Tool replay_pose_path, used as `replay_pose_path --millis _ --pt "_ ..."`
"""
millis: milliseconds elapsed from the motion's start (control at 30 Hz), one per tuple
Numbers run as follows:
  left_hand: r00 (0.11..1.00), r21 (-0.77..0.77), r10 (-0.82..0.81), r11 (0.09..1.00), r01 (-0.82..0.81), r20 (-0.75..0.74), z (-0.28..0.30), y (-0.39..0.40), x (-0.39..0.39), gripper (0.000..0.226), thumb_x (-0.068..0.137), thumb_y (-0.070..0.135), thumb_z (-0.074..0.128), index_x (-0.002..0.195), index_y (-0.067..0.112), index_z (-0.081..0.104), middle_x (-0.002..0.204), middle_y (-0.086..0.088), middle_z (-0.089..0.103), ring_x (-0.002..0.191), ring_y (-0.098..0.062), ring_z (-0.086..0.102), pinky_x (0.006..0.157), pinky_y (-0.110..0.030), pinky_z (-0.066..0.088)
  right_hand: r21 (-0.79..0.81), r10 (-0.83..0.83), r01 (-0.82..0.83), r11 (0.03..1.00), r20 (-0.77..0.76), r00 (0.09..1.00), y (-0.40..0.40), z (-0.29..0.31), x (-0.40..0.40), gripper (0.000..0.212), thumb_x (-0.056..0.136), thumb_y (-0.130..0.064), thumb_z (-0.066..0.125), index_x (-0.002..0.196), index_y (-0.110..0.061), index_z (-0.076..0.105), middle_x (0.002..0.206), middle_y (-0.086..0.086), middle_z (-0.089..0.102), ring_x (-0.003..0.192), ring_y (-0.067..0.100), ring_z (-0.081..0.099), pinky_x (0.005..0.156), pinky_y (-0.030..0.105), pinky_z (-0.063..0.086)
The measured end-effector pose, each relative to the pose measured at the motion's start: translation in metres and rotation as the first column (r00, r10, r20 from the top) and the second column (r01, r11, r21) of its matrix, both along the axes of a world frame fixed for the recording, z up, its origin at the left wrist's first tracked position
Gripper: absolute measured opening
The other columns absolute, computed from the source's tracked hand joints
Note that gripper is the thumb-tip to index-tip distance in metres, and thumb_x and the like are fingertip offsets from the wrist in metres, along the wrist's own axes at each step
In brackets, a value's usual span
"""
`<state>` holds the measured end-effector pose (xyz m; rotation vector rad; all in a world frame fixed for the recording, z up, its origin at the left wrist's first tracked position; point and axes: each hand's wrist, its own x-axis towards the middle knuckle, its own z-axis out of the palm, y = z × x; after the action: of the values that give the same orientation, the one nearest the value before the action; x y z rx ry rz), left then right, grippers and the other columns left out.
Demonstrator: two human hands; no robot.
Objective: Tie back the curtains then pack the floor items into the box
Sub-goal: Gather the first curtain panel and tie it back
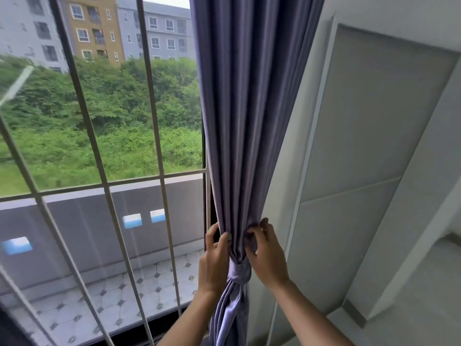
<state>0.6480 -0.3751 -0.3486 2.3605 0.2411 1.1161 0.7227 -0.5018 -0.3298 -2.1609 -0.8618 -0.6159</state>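
A purple curtain [244, 108] hangs at the right side of the window, gathered into a tight bunch. A matching purple tie-back band [240, 270] is wrapped around it low down. My left hand [214, 260] pinches the folds on the bunch's left side, just above the band. On the right side my right hand [268, 255] pinches the folds at the same height. Below the band the fabric hangs loose. Neither the box nor the floor items are in view.
A large window with a white metal grille [99, 171] fills the left; a tiled balcony [139, 290] lies beyond it. A white wall with a recessed panel [361, 146] stands right of the curtain.
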Motion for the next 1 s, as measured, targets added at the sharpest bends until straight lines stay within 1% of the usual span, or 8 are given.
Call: replay_pose_path --millis 67,233,400,600,700,767,833,1000 --pt "0.998 0.049 0.053 0.997 -0.051 -0.03 0.007 -0.004 0.0 0.008 0.093 0.026 0.046 0.096 0.02 0.049 0.14 0.003 0.034 0.052 -0.029 0.059 0.038 -0.035 0.047 0.101 -0.008 0.006 0.995 0.016 1.0 0.0 0.008 -0.004 0.025 0.084 -0.019 0.068 0.104 -0.017 0.054 0.121 0.0 0.046 0.089 0.019 0.062 0.058 0.026 0.055" --pt "0.983 0.013 0.135 0.991 -0.134 -0.125 0.018 -0.009 0.01 0.03 0.088 0.044 0.059 0.099 0.016 0.058 0.143 -0.003 0.037 0.075 -0.026 0.066 0.045 -0.035 0.051 0.195 0.027 -0.034 0.98 0.039 0.999 0.002 0.021 -0.001 0.033 0.083 -0.018 0.067 0.113 -0.016 0.053 0.115 -0.002 0.055 0.098 0.016 0.059 0.074 0.027 0.054" --pt "0.986 -0.065 0.099 0.992 -0.109 -0.135 0.023 -0.012 0.02 0.013 0.089 0.015 0.059 0.082 0.006 0.052 0.118 -0.006 0.049 0.06 -0.035 0.057 0.046 -0.043 0.048 0.281 0.095 -0.039 0.959 -0.188 0.978 0.005 0.021 0.005 0.054 0.083 -0.034 0.06 0.131 -0.03 0.036 0.097 -0.015 0.064 0.091 0.012 0.063 0.074 0.028 0.053" --pt "0.998 -0.065 -0.066 0.996 0.064 -0.022 0.008 -0.005 0.014 0.041 0.09 0.039 0.037 0.082 0.004 0.055 0.11 0.0 0.052 0.071 -0.026 0.062 0.059 -0.042 0.052 0.136 0.088 -0.065 0.989 -0.176 0.98 0.002 0.01 0.009 0.011 0.089 -0.036 0.055 0.096 -0.029 0.05 0.087 -0.01 0.057 0.081 0.015 0.06 0.068 0.026 0.048" --pt "0.996 -0.026 -0.087 0.996 0.086 -0.015 0.008 0.0 0.004 0.033 0.093 0.036 0.041 0.088 0.008 0.056 0.112 0.004 0.052 0.08 -0.014 0.062 0.065 -0.032 0.054 0.123 0.111 -0.097 0.988 -0.113 0.987 -0.001 0.006 0.004 0.015 0.09 -0.034 0.055 0.098 -0.023 0.059 0.093 -0.009 0.063 0.085 0.009 0.06 0.075 0.023 0.05" --pt "0.992 -0.004 -0.129 0.992 0.129 -0.013 0.008 0.004 -0.001 0.007 0.092 0.021 0.054 0.093 0.015 0.052 0.111 0.003 0.052 0.085 -0.013 0.061 0.067 -0.027 0.056 0.102 0.104 -0.096 0.99 -0.075 0.992 -0.001 0.004 0.003 0.017 0.09 -0.033 0.055 0.091 -0.017 0.063 0.09 -0.006 0.065 0.079 0.008 0.058 0.072 0.024 0.05" --pt "0.987 0.052 -0.161 0.985 0.162 -0.021 0.007 0.004 -0.003 0.013 0.091 0.012 0.058 0.099 0.02 0.051 0.111 0.004 0.051 0.092 -0.013 0.06 0.073 -0.02 0.055 0.094 0.087 -0.083 0.992 -0.046 0.995 -0.002 0.005 0.002 0.017 0.089 -0.029 0.06 0.083 -0.014 0.064 0.081 -0.002 0.066 0.069 0.008 0.057 0.067 0.02 0.049" --pt "0.988 -0.078 -0.106 0.992 0.097 -0.115 0.006 0.002 -0.006 0.034 0.097 0.024 0.044 0.126 0.01 0.054 0.129 0.0 0.053 0.113 -0.01 0.05 0.086 -0.003 0.032 0.066 -0.009 0.003 0.998 0.094 0.996 -0.008 0.003 -0.005 0.016 0.087 -0.023 0.063 0.077 -0.011 0.065 0.074 0.0 0.063 0.072 0.008 0.053 0.07 0.006 0.034"
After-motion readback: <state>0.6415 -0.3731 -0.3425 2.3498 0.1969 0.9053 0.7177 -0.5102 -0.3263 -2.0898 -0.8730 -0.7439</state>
